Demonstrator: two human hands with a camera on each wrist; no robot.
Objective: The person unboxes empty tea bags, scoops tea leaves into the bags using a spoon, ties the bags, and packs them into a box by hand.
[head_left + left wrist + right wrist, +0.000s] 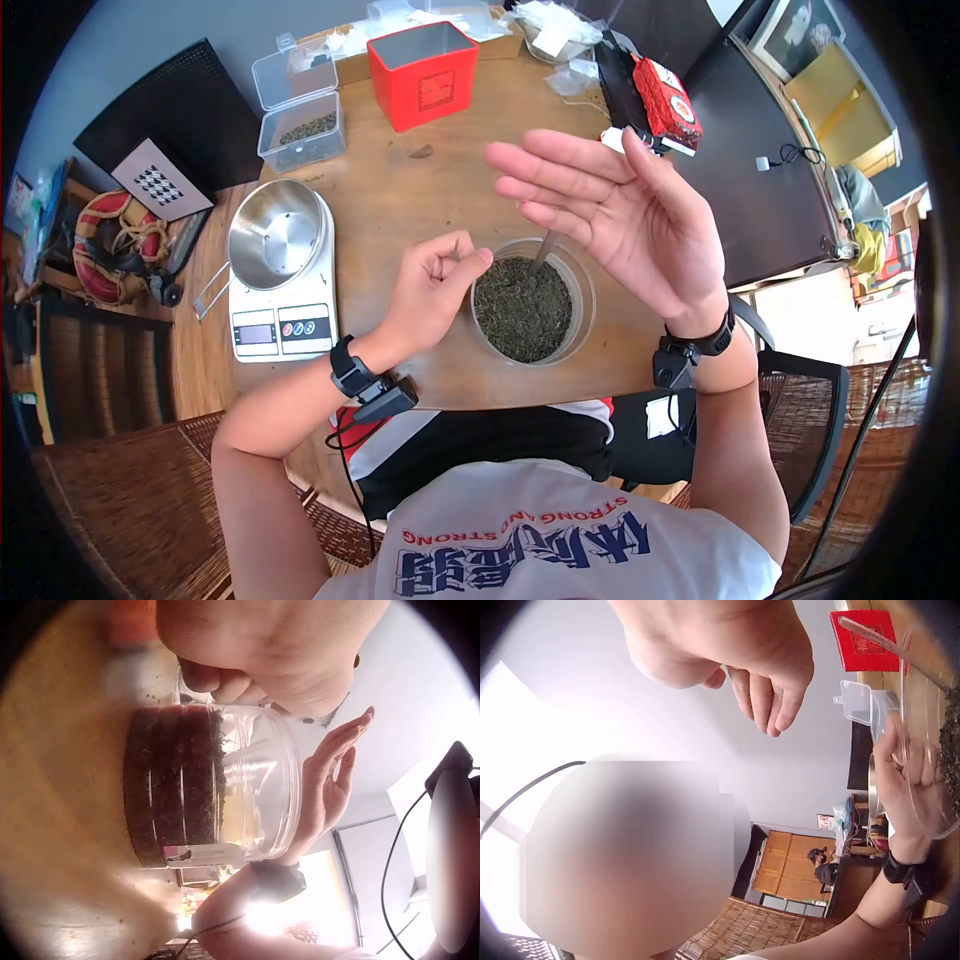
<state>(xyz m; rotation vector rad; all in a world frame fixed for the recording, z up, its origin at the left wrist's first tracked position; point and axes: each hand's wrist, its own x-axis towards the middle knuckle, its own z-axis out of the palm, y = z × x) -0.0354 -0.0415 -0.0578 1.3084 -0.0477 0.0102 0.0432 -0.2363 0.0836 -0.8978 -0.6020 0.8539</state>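
Observation:
A clear round plastic jar (pixel 588 318), more than half full of dark dried leaves (pixel 522 310), stands near the table's front edge. Out of the leaves leans a thin handle (pixel 892 649), its lower end buried. My left hand (pixel 437 287) is beside the jar's left rim, fingers curled into the palm around nothing, thumb pointing toward the rim. Raised above the jar's right side, my right hand (pixel 628 215) has its palm turned up and its fingers extended, holding nothing. In the left wrist view the right hand (pixel 330 784) shows behind the jar (pixel 259 780).
A steel pot (pixel 275 240) sits on a white kitchen scale (pixel 283 345) to the left. Behind are an open lidded plastic box (pixel 305 148) with some leaves and a red tin (pixel 425 85). A red packet (pixel 665 105) lies at the back right.

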